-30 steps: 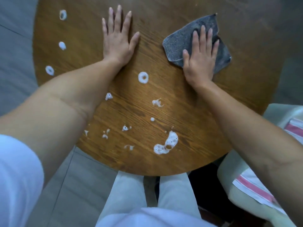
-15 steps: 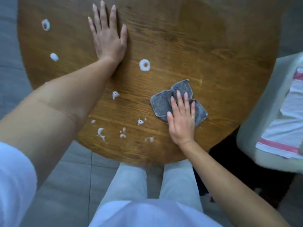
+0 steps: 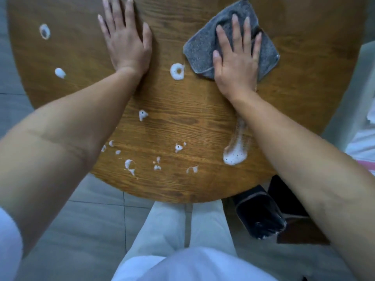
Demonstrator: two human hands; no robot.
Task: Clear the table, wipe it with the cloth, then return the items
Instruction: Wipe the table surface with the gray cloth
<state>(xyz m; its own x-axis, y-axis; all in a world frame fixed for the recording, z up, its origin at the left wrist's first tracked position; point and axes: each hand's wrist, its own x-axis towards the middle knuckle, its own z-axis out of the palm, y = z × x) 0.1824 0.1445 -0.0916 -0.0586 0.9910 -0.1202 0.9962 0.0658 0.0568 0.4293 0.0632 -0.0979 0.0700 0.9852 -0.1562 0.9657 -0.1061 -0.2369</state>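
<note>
Pressing flat, fingers straight, the right hand [image 3: 237, 63] pins a nubby grey cloth [image 3: 205, 45], folded squarish, corner toward one o'clock, on the round woodgrain table [image 3: 203, 118]; the left hand [image 3: 125, 41] lies splayed at eleven o'clock.

I see soft, even indoor light with no glare. Faint shadows hug the left hand [image 3: 126, 40] on the round wooden table [image 3: 203, 122]. Motion blur smears the right hand [image 3: 237, 57], and wide-angle distortion stretches both forearms toward the frame edges.
</note>
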